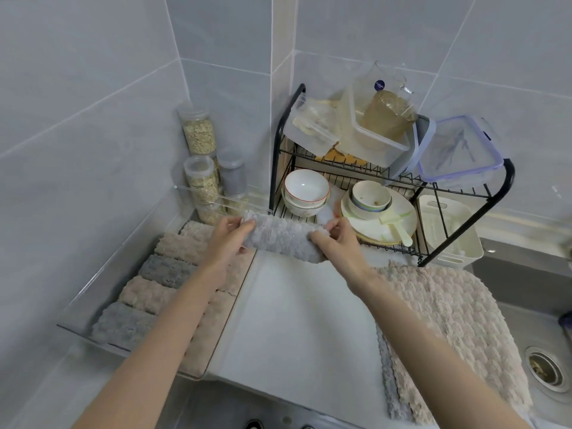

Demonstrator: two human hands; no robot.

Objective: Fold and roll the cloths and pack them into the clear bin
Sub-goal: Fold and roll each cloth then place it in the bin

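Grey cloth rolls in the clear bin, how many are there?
2. One grey roll lies mid-row along the clear bin's left side, the other at the near end. The left forearm covers part of the right row, so more may be hidden.

The grey rolled cloth (283, 239) is soft fabric with a thick, nubbly pile, matt all over. The clear rectangular plastic bin (123, 261) is smooth and glossy, with see-through walls. The flat beige cloth (448, 314) has the same rough, tufted pile. The white worktop (294, 320) looks smooth and matt. The black wire dish rack (507, 178) is metal with a slight sheen; the white round bowls (306, 184) are glazed and shiny.
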